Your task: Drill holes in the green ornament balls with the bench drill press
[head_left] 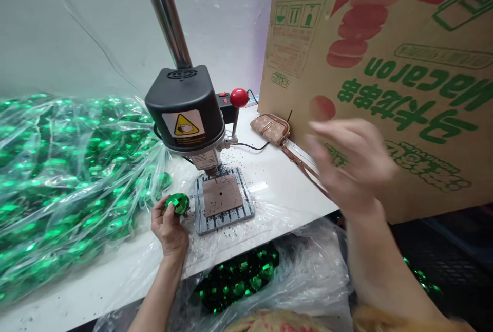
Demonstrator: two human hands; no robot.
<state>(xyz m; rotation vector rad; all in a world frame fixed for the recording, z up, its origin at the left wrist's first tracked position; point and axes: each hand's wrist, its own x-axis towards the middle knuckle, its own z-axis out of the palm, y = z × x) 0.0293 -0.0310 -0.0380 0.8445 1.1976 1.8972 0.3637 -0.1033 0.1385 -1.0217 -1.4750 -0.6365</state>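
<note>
My left hand [169, 226] grips a shiny green faceted ball [178, 203] between thumb and fingers, just left of the drill press base. The small bench drill press has a black motor housing [185, 106] with a yellow warning label and a red-knobbed lever [239, 97]. Under its chuck [210, 171], a brownish plate [231, 199] with a dark hole lies on the slotted metal base [200, 219]. My right hand [350, 157] is raised in the air at the right, in front of a cardboard box. Motion smears its fingers, so whether they hold anything is unclear.
Clear plastic bags full of green balls [77, 178] cover the table's left side. A patterned pouch [271, 129] with a strap lies before the large printed cardboard box [300, 65]. Dark shavings litter the white table [277, 178]. More green balls [242, 275] sit in plastic below its edge.
</note>
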